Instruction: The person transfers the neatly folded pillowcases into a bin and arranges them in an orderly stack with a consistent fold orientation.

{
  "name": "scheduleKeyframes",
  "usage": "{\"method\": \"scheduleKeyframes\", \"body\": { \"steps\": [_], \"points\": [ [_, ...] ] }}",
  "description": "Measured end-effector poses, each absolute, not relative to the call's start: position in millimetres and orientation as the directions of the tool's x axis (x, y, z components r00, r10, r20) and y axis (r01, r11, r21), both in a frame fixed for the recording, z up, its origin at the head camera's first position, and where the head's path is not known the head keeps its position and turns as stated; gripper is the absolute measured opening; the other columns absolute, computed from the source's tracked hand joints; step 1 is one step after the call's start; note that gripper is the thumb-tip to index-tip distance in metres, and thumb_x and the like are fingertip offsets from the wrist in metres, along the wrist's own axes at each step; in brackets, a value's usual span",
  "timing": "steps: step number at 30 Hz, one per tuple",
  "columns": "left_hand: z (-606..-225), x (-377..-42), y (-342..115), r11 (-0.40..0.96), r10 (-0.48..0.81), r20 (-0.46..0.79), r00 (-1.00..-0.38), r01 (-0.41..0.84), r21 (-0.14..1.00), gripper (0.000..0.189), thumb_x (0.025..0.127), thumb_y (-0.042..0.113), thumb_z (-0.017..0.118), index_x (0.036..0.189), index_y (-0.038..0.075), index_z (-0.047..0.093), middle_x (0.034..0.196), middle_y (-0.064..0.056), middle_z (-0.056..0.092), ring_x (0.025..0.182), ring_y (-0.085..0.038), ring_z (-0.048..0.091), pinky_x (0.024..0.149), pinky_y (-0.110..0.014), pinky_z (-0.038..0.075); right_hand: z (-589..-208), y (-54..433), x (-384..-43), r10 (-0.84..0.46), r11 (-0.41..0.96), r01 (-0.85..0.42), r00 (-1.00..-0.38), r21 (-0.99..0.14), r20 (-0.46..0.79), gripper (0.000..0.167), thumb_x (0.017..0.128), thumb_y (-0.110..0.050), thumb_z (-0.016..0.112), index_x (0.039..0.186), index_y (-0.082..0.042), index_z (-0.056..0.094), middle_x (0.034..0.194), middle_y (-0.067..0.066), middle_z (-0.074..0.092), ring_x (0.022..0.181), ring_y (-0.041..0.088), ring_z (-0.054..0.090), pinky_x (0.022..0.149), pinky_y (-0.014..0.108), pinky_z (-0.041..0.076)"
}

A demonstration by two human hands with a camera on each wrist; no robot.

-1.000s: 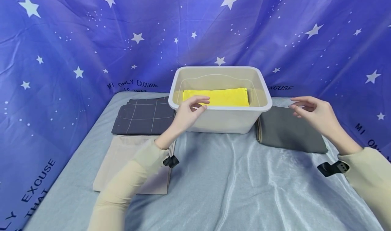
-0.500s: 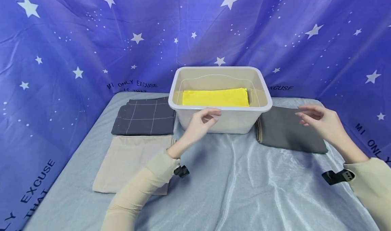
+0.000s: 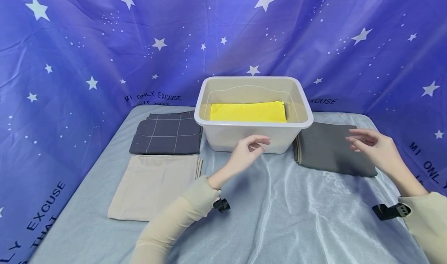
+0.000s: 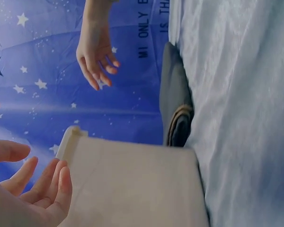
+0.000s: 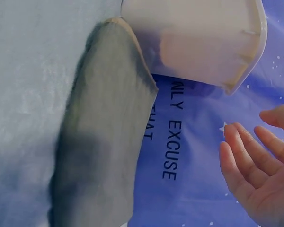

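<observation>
My left hand [image 3: 247, 152] hovers in front of the white plastic bin [image 3: 258, 136], its fingers loosely bent around nothing. Above the folded dark grey-green cloth [image 3: 326, 149], right of the bin, hangs my right hand [image 3: 377, 147], also holding nothing. In the right wrist view, the same grey-green cloth [image 5: 102, 127] lies below the relaxed fingers [image 5: 246, 161]. A folded yellow cloth [image 3: 248, 112] rests inside the bin. From the left wrist view, the bin's side wall [image 4: 137, 184] stands close to my left fingers [image 4: 47, 189].
Left of the bin lies a folded dark cloth with a white grid [image 3: 165, 134]. In front of it is a folded beige cloth [image 3: 153, 182]. A pale blue velvety sheet [image 3: 279, 225] covers the table. A blue starry curtain [image 3: 223, 27] hangs behind and at both sides.
My left hand has moved right and toward me, away from over the bin's rim. My right hand has drifted slightly right and nearer. The cloths and bin stay where they were.
</observation>
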State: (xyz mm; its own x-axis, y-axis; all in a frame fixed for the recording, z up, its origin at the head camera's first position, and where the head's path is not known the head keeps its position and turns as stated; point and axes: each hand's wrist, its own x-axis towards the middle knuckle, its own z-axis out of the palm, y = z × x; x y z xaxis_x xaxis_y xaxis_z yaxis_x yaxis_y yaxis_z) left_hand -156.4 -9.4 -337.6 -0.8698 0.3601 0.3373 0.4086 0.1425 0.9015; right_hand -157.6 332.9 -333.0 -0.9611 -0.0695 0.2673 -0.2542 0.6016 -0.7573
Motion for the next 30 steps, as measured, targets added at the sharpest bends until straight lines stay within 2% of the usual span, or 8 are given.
{"method": "scheduleKeyframes", "body": {
  "steps": [5, 9, 12, 17, 19, 22, 26, 30],
  "points": [
    [-351.9, -160.0, 6.5, 0.16, 0.374, 0.316, -0.872, 0.396, 0.904, 0.028, 0.081, -0.004, 0.054, 0.108, 0.0, 0.06, 0.1, -0.013, 0.064, 0.084, -0.017, 0.061, 0.073, -0.018, 0.046, -341.2, 338.8, -155.1, -0.052, 0.608, -0.242, -0.962, -0.756, 0.267, 0.023, 0.088, -0.011, 0.054, 0.104, -0.028, 0.053, 0.083, -0.032, 0.057, 0.067, -0.009, 0.057, 0.058, 0.007, 0.043],
    [-355.6, -158.9, 18.5, 0.158, 0.381, 0.304, -0.874, 0.385, 0.909, 0.03, 0.081, -0.005, 0.053, 0.109, 0.001, 0.06, 0.102, -0.012, 0.064, 0.085, -0.016, 0.061, 0.073, -0.015, 0.045, -347.0, 343.9, -153.5, -0.052, 0.576, -0.271, -0.954, -0.772, 0.296, 0.025, 0.087, -0.007, 0.054, 0.103, -0.027, 0.056, 0.082, -0.031, 0.059, 0.069, -0.01, 0.057, 0.06, 0.005, 0.042],
    [-358.9, -157.4, 27.1, 0.13, 0.386, 0.279, -0.88, 0.351, 0.927, 0.029, 0.082, -0.004, 0.054, 0.11, -0.001, 0.059, 0.105, -0.013, 0.062, 0.087, -0.021, 0.06, 0.074, -0.015, 0.045, -352.8, 350.3, -154.0, -0.06, 0.547, -0.295, -0.947, -0.783, 0.314, 0.025, 0.087, -0.005, 0.053, 0.105, -0.021, 0.058, 0.082, -0.028, 0.061, 0.07, -0.01, 0.057, 0.061, 0.004, 0.04],
    [-366.6, -155.2, 41.4, 0.129, 0.378, 0.253, -0.891, 0.321, 0.938, 0.03, 0.081, -0.005, 0.055, 0.109, 0.0, 0.06, 0.103, -0.013, 0.063, 0.082, -0.018, 0.062, 0.07, -0.014, 0.046, -362.7, 361.1, -156.8, -0.068, 0.547, -0.282, -0.953, -0.788, 0.294, 0.029, 0.087, -0.005, 0.052, 0.105, -0.027, 0.058, 0.083, -0.026, 0.062, 0.069, -0.01, 0.057, 0.061, 0.003, 0.038],
    [-369.7, -154.6, 46.9, 0.147, 0.374, 0.25, -0.893, 0.324, 0.935, 0.031, 0.08, -0.006, 0.054, 0.109, 0.002, 0.061, 0.1, -0.012, 0.064, 0.079, -0.014, 0.062, 0.068, -0.013, 0.046, -373.4, 372.2, -162.5, -0.063, 0.57, -0.26, -0.96, -0.78, 0.274, 0.027, 0.087, -0.008, 0.053, 0.105, -0.028, 0.057, 0.084, -0.026, 0.062, 0.069, -0.009, 0.058, 0.061, 0.004, 0.038],
    [-374.6, -154.0, 54.4, 0.18, 0.375, 0.234, -0.897, 0.318, 0.931, 0.031, 0.081, -0.004, 0.054, 0.11, 0.004, 0.06, 0.101, -0.01, 0.064, 0.078, -0.008, 0.061, 0.068, -0.012, 0.045, -407.6, 404.7, -181.2, -0.047, 0.575, -0.24, -0.964, -0.782, 0.261, 0.026, 0.087, -0.012, 0.056, 0.112, -0.018, 0.059, 0.087, -0.019, 0.065, 0.071, -0.005, 0.06, 0.063, 0.004, 0.039],
    [-380.4, -153.0, 63.0, 0.198, 0.384, 0.191, -0.903, 0.283, 0.939, 0.033, 0.081, -0.001, 0.053, 0.113, 0.006, 0.059, 0.105, -0.009, 0.062, 0.079, -0.004, 0.058, 0.069, -0.011, 0.044, -456.1, 444.7, -204.9, 0.008, 0.636, -0.207, -0.961, -0.744, 0.275, 0.034, 0.086, -0.021, 0.058, 0.119, -0.01, 0.055, 0.09, -0.015, 0.066, 0.074, -0.004, 0.06, 0.064, 0.006, 0.041],
    [-386.5, -152.4, 71.5, 0.202, 0.373, 0.144, -0.917, 0.232, 0.952, 0.034, 0.08, 0.0, 0.054, 0.113, 0.006, 0.059, 0.106, -0.008, 0.061, 0.079, -0.003, 0.057, 0.067, -0.012, 0.044, -472.5, 455.7, -211.2, 0.041, 0.63, -0.192, -0.959, -0.752, 0.279, 0.035, 0.086, -0.022, 0.058, 0.119, -0.01, 0.055, 0.089, -0.018, 0.065, 0.074, -0.004, 0.06, 0.063, 0.007, 0.043]
  ]
}}
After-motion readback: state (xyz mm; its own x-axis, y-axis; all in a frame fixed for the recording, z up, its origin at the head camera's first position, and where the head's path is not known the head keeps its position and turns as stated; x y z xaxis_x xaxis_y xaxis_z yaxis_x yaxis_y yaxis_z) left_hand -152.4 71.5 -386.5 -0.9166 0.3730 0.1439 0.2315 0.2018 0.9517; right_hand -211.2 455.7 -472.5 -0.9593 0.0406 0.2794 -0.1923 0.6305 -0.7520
